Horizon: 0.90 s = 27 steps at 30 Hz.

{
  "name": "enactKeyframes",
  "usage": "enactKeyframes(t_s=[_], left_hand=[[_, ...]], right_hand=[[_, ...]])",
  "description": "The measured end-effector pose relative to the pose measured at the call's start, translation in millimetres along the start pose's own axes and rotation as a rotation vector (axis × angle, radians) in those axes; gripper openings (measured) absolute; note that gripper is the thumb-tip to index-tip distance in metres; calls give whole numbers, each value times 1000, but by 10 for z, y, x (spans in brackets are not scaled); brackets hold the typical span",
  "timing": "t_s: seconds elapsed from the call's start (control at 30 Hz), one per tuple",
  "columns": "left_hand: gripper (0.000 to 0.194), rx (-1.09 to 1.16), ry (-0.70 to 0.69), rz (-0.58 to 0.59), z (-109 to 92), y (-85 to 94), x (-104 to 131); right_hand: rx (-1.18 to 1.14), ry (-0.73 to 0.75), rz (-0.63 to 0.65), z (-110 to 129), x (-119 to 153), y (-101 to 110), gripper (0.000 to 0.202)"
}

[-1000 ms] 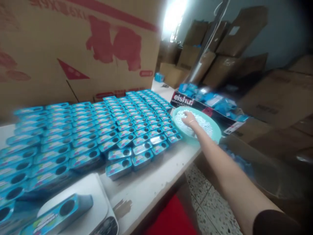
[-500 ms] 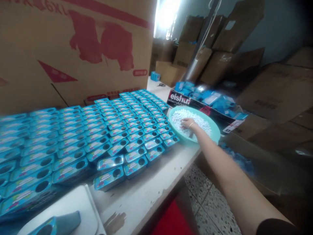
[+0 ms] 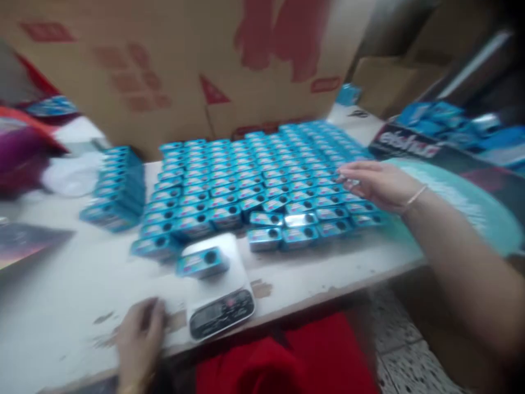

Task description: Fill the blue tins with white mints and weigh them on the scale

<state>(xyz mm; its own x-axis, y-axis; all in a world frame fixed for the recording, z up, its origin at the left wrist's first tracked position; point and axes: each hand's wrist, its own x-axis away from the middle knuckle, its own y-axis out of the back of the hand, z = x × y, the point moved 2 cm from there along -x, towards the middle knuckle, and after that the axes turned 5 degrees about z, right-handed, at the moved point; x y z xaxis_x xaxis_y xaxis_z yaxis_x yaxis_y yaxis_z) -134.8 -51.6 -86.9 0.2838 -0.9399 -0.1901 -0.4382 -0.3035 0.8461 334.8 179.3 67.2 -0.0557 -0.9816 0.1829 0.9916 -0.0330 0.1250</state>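
Note:
My right hand [image 3: 375, 183] is closed in a pinch over the right end of the rows of blue boxes [image 3: 254, 175]. Pale bits show at its fingertips, blurred, and look like the white pellets [image 3: 447, 191] in the mint-green basin [image 3: 502, 227] behind the wrist. At the table's front edge rests my left hand [image 3: 141, 334], loosely curled, with its thumb apart and nothing seen in it. To its right is a white digital scale [image 3: 240, 273] with a dark button panel. One blue box [image 3: 200, 264] with a round dark hole on top lies on the scale.
A big printed cardboard carton [image 3: 172, 71] stands behind the rows. At the left is a separate stack of blue boxes [image 3: 118, 189]. A black carton [image 3: 406, 145] full of blue packages sits behind the basin. Red cloth [image 3: 320, 355] shows below the white table [image 3: 98, 268].
My right hand has come up out of the basin and moved left over the boxes. The view has swung left, bringing in my left hand and the whole scale.

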Motion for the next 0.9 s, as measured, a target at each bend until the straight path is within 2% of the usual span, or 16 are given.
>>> enactKeyframes(t_s=[0.1, 0.17, 0.23, 0.33, 0.47, 0.67, 0.8, 0.9], left_hand=[[24, -25, 63, -73, 154, 8, 80], [24, 5, 31, -96, 174, -16, 84], [23, 23, -1, -111, 166, -30, 83], [21, 44, -36, -123, 151, -22, 93], [18, 60, -57, -127, 153, -8, 108], [15, 63, -69, -135, 183, -32, 121], [14, 70, -75, -135, 171, -36, 126], [14, 80, -59, -137, 135, -27, 128]], right_hand=[[198, 95, 467, 282, 341, -960, 14], [374, 162, 691, 403, 595, -1530, 12], [587, 293, 833, 450, 783, -1976, 11], [920, 447, 926, 406, 916, -2372, 18], [1196, 487, 967, 314, 969, -2547, 22], [1354, 500, 950, 253, 1005, -2625, 27], [1330, 530, 934, 266, 1002, -2648, 21], [1113, 542, 855, 330, 977, -2567, 15]])
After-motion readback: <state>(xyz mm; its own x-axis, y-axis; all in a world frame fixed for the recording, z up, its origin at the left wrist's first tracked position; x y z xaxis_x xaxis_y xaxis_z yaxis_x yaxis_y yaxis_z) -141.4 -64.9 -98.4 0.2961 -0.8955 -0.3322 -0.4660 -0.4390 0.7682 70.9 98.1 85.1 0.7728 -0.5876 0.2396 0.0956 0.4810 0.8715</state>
